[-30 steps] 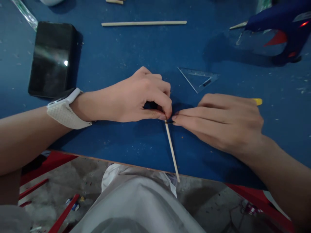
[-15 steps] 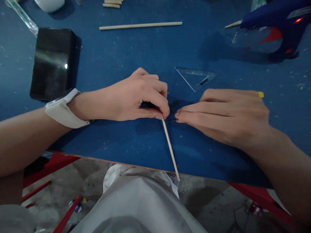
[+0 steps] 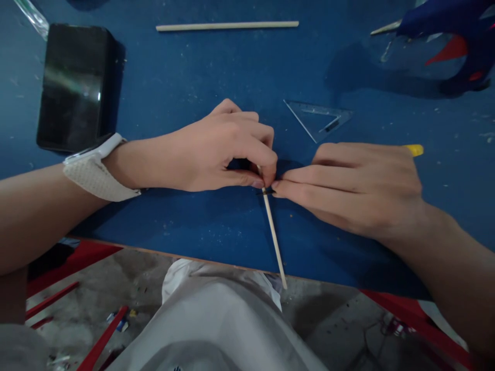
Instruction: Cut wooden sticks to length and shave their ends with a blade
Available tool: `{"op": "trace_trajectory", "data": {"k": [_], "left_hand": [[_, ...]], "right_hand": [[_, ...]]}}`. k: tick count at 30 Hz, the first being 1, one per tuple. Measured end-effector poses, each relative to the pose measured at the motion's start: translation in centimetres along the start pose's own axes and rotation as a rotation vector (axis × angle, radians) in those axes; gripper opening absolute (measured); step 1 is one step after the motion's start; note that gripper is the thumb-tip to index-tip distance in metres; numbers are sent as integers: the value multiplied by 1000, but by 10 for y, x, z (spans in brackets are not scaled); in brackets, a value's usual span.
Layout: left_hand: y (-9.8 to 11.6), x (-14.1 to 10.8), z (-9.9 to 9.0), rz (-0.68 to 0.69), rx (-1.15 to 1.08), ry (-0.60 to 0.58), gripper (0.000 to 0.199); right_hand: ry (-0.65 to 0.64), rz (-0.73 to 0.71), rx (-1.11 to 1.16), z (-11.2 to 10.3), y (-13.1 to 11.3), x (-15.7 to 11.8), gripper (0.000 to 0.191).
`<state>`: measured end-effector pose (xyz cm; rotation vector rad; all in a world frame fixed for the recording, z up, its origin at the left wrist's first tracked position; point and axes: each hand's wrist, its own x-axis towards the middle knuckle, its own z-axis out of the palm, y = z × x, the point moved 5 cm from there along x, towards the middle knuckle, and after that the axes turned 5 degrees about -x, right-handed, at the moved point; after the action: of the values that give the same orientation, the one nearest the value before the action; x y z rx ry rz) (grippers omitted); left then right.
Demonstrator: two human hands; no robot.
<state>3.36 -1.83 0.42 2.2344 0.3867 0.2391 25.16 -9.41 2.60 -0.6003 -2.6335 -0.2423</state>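
Note:
My left hand (image 3: 235, 147) pinches a thin wooden stick (image 3: 274, 234) near its upper end. The stick slants down toward me, and its lower end sticks out past the table's front edge. My right hand (image 3: 356, 188) is closed around a tool with a yellow end (image 3: 415, 150) showing behind the knuckles. A thin dark tip (image 3: 269, 192) comes out at the right fingertips and lies across the stick, just below my left thumb. Most of the tool is hidden in my right hand.
A clear set square (image 3: 319, 119) lies beyond my right hand. Another wooden stick (image 3: 228, 26) lies at the back. A black box-like device (image 3: 71, 87) sits at the left, a blue glue gun (image 3: 436, 20) at the back right. The blue table's front edge (image 3: 174, 255) is near my lap.
My right hand has moved left, bringing the dark tip from beside the stick onto it. My left hand has shifted slightly right. The view has tilted, so the objects at the back appear higher.

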Motion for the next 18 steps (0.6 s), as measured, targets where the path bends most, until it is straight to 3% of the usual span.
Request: {"op": "trace_trajectory", "data": {"k": [8, 18], "left_hand": [[-3, -5, -2, -3, -40, 33, 31], [-4, -6, -4, -29, -43, 47, 28]], "right_hand": [[46, 42, 54, -3, 13, -13, 20], [86, 104, -5, 2, 2, -16, 16]]}}
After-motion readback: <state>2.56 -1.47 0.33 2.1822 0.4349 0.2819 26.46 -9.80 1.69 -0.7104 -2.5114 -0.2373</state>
